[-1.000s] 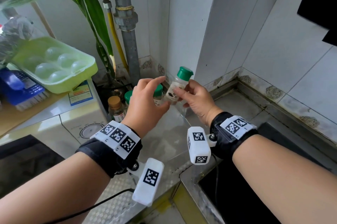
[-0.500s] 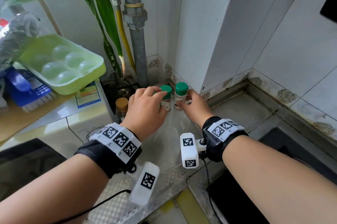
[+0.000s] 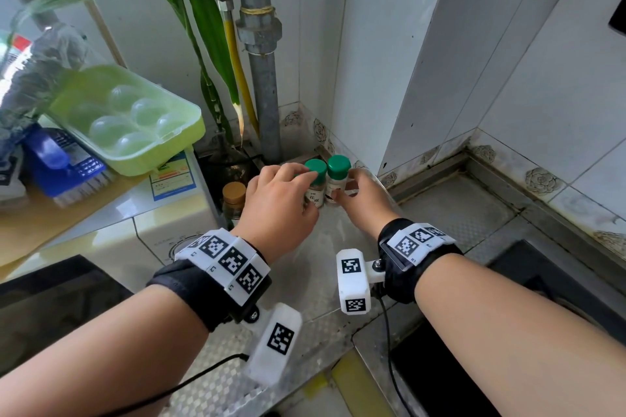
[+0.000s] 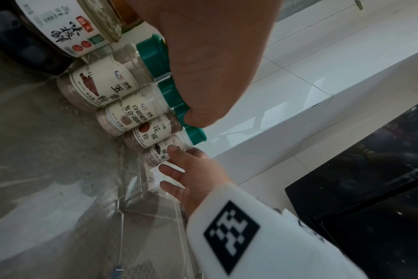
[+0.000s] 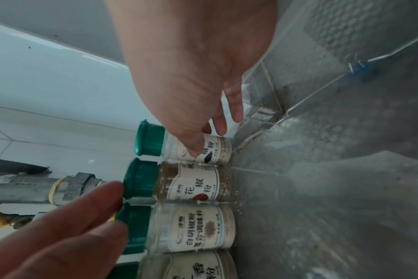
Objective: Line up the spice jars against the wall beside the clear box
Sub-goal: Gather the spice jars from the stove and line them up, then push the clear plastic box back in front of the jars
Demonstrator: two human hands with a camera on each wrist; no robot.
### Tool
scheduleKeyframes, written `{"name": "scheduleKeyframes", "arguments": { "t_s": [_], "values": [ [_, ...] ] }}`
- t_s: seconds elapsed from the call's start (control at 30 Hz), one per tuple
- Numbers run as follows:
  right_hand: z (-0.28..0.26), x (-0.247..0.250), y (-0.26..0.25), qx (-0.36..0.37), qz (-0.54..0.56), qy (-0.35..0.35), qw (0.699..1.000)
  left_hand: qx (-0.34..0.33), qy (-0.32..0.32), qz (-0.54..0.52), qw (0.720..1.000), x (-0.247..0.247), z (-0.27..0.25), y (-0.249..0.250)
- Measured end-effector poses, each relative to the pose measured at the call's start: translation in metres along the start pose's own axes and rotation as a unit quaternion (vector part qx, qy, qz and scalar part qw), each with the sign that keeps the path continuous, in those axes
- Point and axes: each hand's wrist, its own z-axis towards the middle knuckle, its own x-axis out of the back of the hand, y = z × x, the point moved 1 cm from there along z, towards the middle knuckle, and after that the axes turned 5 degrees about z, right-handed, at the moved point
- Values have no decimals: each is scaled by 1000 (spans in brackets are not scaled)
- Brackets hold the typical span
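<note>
Several green-capped spice jars stand in a row against the tiled wall. My right hand pinches the end pepper jar, thumb on its label and fingers behind it. That jar stands upright on the counter, touching the Sichuan pepper jar on its left and with the clear box on its right. My left hand lies over the neighbouring caps, its fingertips touching the Sichuan pepper jar's cap. Further left stand the white pepper jar and the five-spice jar.
A brown-lidded jar and a large labelled bottle stand left of the row. A grey pipe and a plant fill the corner. A green egg tray sits at the left, a dark sink at the lower right.
My right hand has brought the pepper jar down from the air and set it upright at the end of the row. The left hand has stayed on the neighbouring caps.
</note>
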Motion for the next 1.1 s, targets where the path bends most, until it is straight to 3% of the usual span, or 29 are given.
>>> {"name": "scheduleKeyframes", "arguments": {
  "t_s": [0.23, 0.47, 0.63, 0.77, 1.0, 1.1],
  "values": [
    [-12, 14, 4, -20, 28, 8, 999, 14, 27, -49, 998, 4, -8, 2],
    [-32, 35, 14, -31, 46, 56, 997, 88, 84, -178, 976, 14, -26, 13],
    [-50, 50, 26, -56, 44, 95, 993, 168, 109, -287, 937, 17, -43, 23],
    [-66, 55, 37, -122, 52, 96, 987, 259, 96, -363, 890, 2, -60, 31],
    [-88, 51, 55, -184, 97, 93, 974, 379, 83, -317, 866, -22, -91, 38],
    [-94, 47, 63, -207, 148, 89, 963, 439, 75, -330, 833, -33, -105, 38]
  ]
}}
